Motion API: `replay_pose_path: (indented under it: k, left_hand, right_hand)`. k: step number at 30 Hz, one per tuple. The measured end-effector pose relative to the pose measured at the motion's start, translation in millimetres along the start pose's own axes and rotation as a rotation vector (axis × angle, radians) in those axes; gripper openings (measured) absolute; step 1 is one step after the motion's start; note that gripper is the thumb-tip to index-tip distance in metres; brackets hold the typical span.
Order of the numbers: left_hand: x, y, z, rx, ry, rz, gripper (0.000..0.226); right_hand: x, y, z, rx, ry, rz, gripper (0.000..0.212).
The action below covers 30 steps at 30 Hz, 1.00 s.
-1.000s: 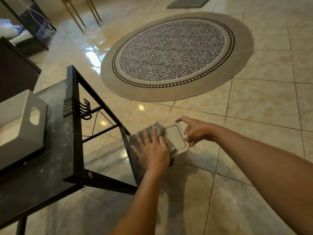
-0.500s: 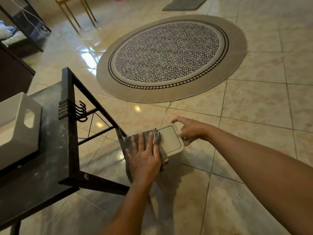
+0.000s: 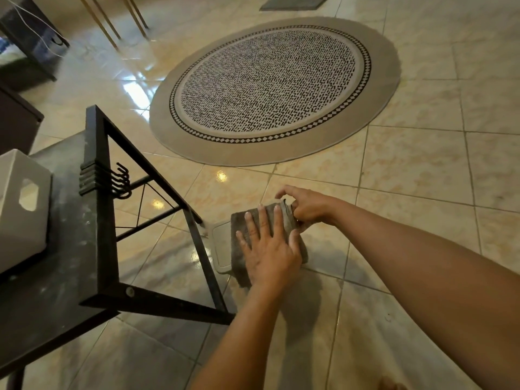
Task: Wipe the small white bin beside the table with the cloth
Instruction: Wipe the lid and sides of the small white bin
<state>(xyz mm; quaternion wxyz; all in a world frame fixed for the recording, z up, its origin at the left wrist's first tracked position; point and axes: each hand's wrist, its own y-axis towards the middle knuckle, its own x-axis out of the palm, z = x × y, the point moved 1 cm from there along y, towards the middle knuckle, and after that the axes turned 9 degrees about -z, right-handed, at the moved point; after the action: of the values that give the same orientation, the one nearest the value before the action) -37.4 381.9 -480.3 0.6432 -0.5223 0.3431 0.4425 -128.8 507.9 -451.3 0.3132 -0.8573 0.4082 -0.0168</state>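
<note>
- Small white bin (image 3: 221, 244): on the tiled floor, just beside the black worktop (image 3: 56, 277) leg; no readable label.
- Grey cloth (image 3: 242, 223): spread over the bin's lid.
- Left hand (image 3: 268, 251): flat, fingers spread, pressing the cloth.
- Right hand (image 3: 309, 205): fingers curled, pinching the cloth's far edge.

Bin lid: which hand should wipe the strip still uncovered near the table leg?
Left. The left hand lies flat on the grey cloth, beside the bare strip of the bin lid. The right hand grips the bin's far edge, steadying it.
</note>
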Motion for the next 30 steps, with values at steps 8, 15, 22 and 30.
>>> replay_pose_path:
  k: [8, 15, 22, 30]
  left_hand:
    - [-1.7, -10.2, -1.6, -0.035, -0.007, -0.018, 0.068]
    - [-10.4, 0.2, -40.5, -0.059, -0.037, 0.028, 0.059]
    - [-11.8, 8.2, -34.8, 0.007, -0.044, 0.060, 0.059]
    - [-22.0, 30.9, -40.4, 0.265, 0.076, 0.029, 0.055]
  right_hand:
    - [0.6, 0.3, 0.0, -0.004, -0.011, -0.005, 0.047]
    - [3.8, -3.3, 1.6, -0.027, -0.037, 0.049, 0.049]
    - [1.4, -13.0, 9.0, -0.018, 0.043, -0.092, 0.083]
    - [1.1, -8.1, 8.7, -0.015, 0.098, -0.113, 0.081]
